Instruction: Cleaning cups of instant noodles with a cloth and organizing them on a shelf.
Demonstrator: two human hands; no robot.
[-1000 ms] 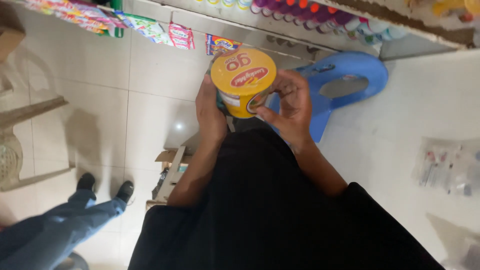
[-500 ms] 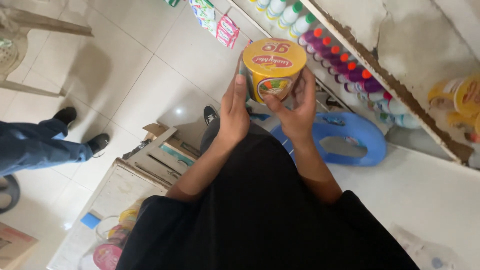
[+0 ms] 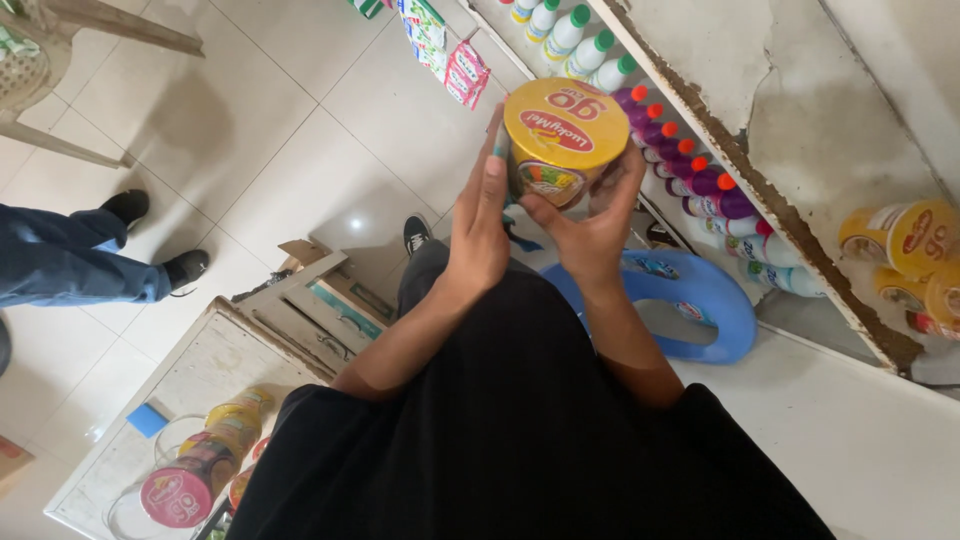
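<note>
A yellow instant-noodle cup (image 3: 562, 138) with a yellow lid is held up in front of me between both hands. My left hand (image 3: 481, 225) lies flat against its left side, fingers stretched upward. My right hand (image 3: 592, 228) cups its right side and underside, thumb across the front. My black sleeveless top fills the lower middle of the view.
A worn white shelf (image 3: 800, 200) at right carries rows of bottles (image 3: 690, 165) with coloured caps and more yellow cups (image 3: 905, 238). A blue plastic stool (image 3: 700, 295) stands below. Another person's legs (image 3: 90, 260) are at left. A box (image 3: 200, 470) of cups sits lower left.
The view has swung, so the shelf now runs along the right. The cup stays between both hands, lifted a little nearer the shelf; my left fingers have straightened.
</note>
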